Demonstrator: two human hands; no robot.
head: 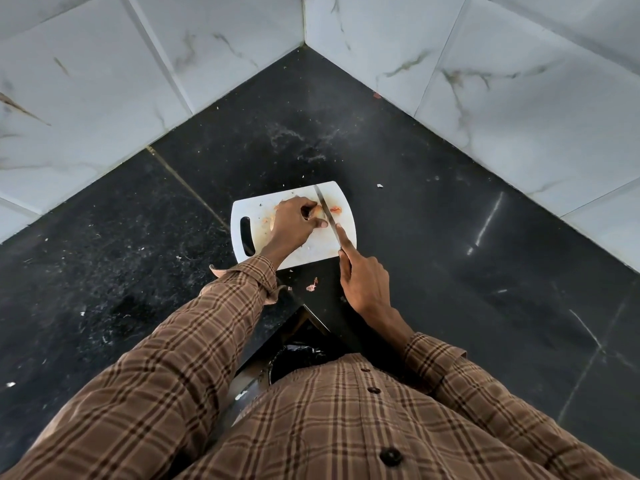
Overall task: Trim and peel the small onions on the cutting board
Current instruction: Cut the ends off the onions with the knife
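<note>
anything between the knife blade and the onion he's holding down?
Nothing visible. The knife in the right hand lies right against the onion pinned by the left hand on the cutting board; the left fingertips sit close beside the blade.

black counter [433, 237], marble wall tiles [104, 81]

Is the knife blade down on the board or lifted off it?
Down. The knife lies low across the cutting board, beside the onion held by the left hand; actual contact cannot be told.
</note>
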